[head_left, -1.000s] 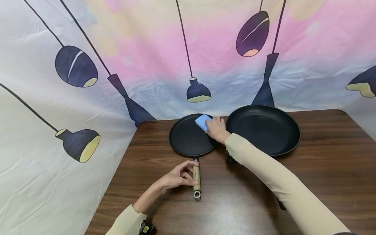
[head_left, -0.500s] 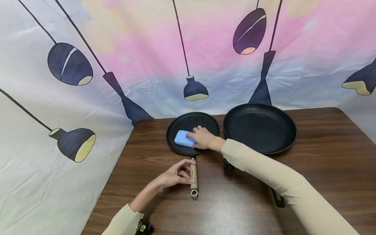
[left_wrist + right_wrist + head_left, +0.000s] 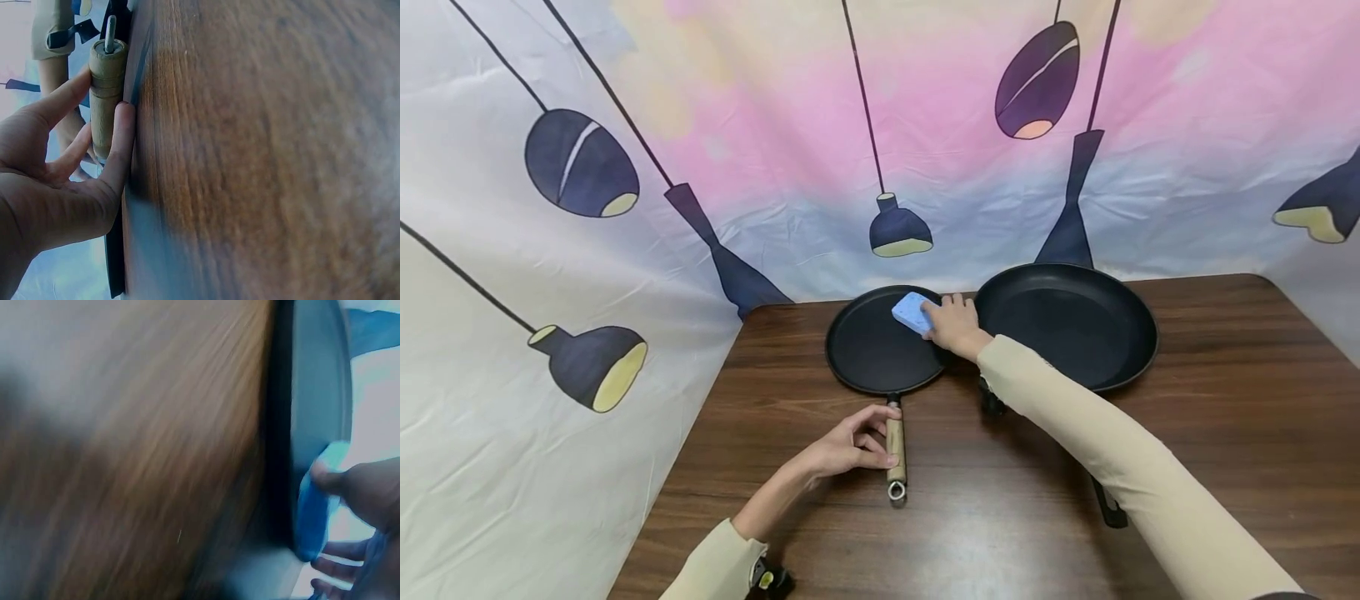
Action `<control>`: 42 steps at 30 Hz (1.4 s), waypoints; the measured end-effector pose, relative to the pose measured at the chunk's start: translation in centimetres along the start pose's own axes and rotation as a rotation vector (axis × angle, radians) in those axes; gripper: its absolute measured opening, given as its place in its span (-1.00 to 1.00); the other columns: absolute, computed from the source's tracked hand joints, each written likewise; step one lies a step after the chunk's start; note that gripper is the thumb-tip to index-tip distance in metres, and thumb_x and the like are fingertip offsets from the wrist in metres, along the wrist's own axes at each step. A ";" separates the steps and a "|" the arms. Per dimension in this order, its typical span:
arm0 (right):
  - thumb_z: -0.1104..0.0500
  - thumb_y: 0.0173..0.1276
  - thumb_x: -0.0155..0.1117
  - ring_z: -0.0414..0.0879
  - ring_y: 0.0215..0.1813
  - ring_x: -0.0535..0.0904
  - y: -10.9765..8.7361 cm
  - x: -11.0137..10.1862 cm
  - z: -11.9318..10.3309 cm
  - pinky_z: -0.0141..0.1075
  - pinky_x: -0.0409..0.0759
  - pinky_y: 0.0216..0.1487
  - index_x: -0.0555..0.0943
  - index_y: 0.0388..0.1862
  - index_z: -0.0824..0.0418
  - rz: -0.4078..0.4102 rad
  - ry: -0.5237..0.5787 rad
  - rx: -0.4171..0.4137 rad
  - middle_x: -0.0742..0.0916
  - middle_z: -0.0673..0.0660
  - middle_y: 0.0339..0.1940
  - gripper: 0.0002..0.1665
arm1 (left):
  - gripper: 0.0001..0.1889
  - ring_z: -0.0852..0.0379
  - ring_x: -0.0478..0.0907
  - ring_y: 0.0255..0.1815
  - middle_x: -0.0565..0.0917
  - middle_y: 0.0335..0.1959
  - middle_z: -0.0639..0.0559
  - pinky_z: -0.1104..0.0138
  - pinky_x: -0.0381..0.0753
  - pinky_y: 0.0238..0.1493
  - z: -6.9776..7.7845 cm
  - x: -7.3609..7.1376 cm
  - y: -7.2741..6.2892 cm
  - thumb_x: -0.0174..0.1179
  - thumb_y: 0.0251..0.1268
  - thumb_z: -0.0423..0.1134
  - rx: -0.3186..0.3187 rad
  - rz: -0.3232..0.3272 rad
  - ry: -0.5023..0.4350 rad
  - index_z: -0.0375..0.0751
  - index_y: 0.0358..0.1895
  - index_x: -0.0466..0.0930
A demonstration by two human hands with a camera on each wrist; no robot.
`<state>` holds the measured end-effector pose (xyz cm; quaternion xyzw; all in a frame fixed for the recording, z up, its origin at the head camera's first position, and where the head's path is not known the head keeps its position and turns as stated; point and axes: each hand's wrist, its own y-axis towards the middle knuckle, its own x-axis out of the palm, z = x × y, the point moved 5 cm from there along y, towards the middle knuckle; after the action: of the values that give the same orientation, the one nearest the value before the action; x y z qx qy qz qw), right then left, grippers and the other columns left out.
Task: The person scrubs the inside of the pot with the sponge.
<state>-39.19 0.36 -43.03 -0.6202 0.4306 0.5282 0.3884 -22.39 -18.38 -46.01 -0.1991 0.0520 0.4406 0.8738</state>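
Observation:
A flat round black pan (image 3: 872, 342) lies at the back of the wooden table, its wooden handle (image 3: 896, 446) pointing toward me. My left hand (image 3: 848, 446) holds that handle from the left side, thumb near the ring end and fingers farther up; the left wrist view shows the handle (image 3: 106, 81) between thumb and fingers. My right hand (image 3: 956, 323) grips a blue sponge (image 3: 913, 312) at the upper right part of the flat pan. In the right wrist view the sponge (image 3: 312, 509) is against the pan's surface, with the thumb on one side of it.
A larger, deeper black frying pan (image 3: 1067, 325) stands close to the right of the flat pan, partly behind my right forearm. Its black handle (image 3: 1108, 507) shows below the sleeve. A printed cloth (image 3: 760, 150) hangs behind the wooden table (image 3: 1240, 375).
My right hand swept the sponge down to the lower left of the flat pan, then back to its upper right. My left hand stays on the handle. The head view shifted slightly.

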 end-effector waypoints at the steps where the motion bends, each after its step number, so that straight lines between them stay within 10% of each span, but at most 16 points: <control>1: -0.03 0.53 0.26 0.28 0.31 0.40 0.0 0.0 -0.3 0.09 0.41 0.29 0.42 0.46 0.08 -0.004 0.010 0.000 0.58 0.34 0.26 -0.41 | -0.33 0.14 0.68 -0.15 0.37 0.17 -0.21 0.31 0.59 -0.07 0.0 -0.1 0.0 0.44 0.27 -0.29 -0.002 0.002 0.000 -0.14 0.43 0.38; 12: -0.01 0.44 0.39 0.24 0.34 0.43 -2.0 0.5 -6.5 0.08 0.46 0.36 0.44 0.46 -0.03 -0.115 0.058 -0.336 0.58 0.28 0.29 -0.35 | -0.33 0.15 0.67 -0.15 0.37 0.16 -0.21 0.32 0.59 -0.06 -0.2 -0.6 0.0 0.44 0.27 -0.30 -0.024 0.011 -0.013 -0.13 0.42 0.39; 21: 0.08 0.41 0.41 0.19 0.34 0.36 -2.4 0.1 -6.3 0.11 0.42 0.34 0.43 0.46 -0.19 -0.248 0.081 -0.496 0.50 0.18 0.42 -0.32 | -0.33 0.16 0.68 -0.14 0.36 0.16 -0.19 0.33 0.58 -0.05 -0.3 -0.5 0.0 0.44 0.27 -0.31 -0.028 0.005 -0.036 -0.13 0.43 0.38; 35: 0.13 0.60 0.14 0.30 0.53 0.27 1.8 0.3 -0.1 0.16 0.29 0.50 0.24 0.61 0.02 -0.101 -0.048 -0.092 0.43 0.36 0.49 -0.34 | -0.34 0.15 0.68 -0.15 0.36 0.14 -0.18 0.32 0.58 -0.07 -0.2 0.2 0.1 0.43 0.28 -0.32 -0.021 -0.013 -0.039 -0.12 0.43 0.38; 42: 0.18 0.58 0.18 0.32 0.48 0.30 1.6 0.4 -1.4 0.15 0.39 0.43 0.32 0.58 -0.01 -0.083 -0.005 -0.129 0.46 0.36 0.44 -0.36 | -0.34 0.14 0.69 -0.15 0.36 0.13 -0.17 0.32 0.58 -0.08 -0.1 0.0 0.1 0.44 0.27 -0.32 -0.019 -0.013 -0.038 -0.12 0.42 0.39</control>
<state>-40.28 -1.50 -43.29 -0.6600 0.3687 0.5398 0.3702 -22.44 -18.41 -46.11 -0.1995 0.0300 0.4391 0.8755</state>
